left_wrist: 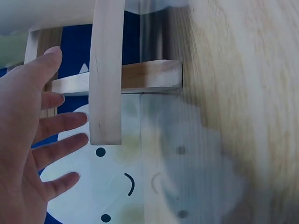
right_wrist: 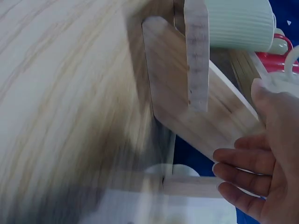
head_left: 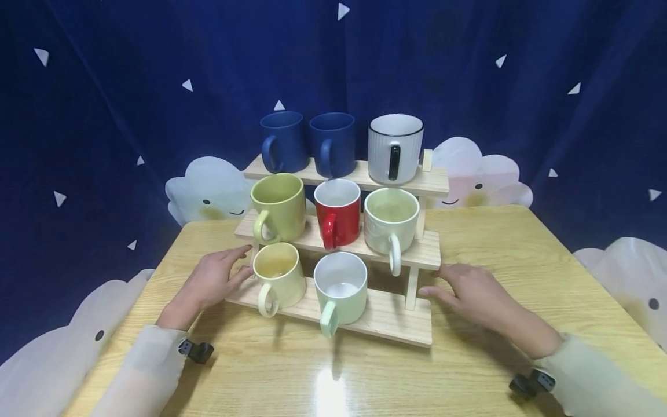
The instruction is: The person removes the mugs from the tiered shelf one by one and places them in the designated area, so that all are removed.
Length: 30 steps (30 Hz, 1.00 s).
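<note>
Flanking wooden rack (head_left: 385,315), left hand (head_left: 211,281), right hand (head_left: 469,292) outstretched

Pale cream long sleeves (head_left: 140,359) on both arms w/ small black wrist-cam mounts (head_left: 195,350).

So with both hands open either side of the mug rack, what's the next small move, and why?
Probably close both hands onto the wooden rack's ends. The left hand and right hand flank it with fingers straight, gripping nothing, and eight mugs make a one-sided grasp risky.
</note>
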{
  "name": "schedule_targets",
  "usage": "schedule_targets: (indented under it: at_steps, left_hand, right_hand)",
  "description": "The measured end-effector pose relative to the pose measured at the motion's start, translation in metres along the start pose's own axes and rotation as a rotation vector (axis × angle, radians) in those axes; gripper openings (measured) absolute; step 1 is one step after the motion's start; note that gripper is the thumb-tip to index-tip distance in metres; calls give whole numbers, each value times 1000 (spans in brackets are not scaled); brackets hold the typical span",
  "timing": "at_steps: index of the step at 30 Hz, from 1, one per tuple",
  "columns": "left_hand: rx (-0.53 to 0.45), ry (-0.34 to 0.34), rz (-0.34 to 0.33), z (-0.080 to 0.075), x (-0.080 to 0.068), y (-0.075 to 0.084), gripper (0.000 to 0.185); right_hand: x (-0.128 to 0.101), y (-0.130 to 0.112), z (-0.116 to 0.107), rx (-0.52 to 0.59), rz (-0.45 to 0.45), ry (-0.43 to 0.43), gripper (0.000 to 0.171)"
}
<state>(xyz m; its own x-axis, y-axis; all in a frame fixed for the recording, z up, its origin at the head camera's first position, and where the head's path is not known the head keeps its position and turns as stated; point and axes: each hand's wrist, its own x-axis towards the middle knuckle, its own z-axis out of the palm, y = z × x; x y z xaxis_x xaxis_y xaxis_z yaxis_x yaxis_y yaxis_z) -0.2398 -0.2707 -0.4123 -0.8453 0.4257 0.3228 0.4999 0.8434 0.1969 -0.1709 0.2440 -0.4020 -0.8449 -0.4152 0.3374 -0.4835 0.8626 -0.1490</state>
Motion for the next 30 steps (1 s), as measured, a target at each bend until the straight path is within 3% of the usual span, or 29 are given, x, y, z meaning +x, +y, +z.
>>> schedule_targets:
  at_steps: [13, 21, 30]
  left_hand:
    - [-19, -47, 22, 2, 7, -8, 54]
    - [-55, -120, 20, 0, 12, -18, 53]
    - [-106, -100, 28, 9, 13, -19, 42]
  right_hand:
    - [7, -13, 13, -36, 30, -37, 49]
    - [8, -18, 17, -21, 30, -20, 49]
    - [10, -20, 20, -8, 0, -15, 51]
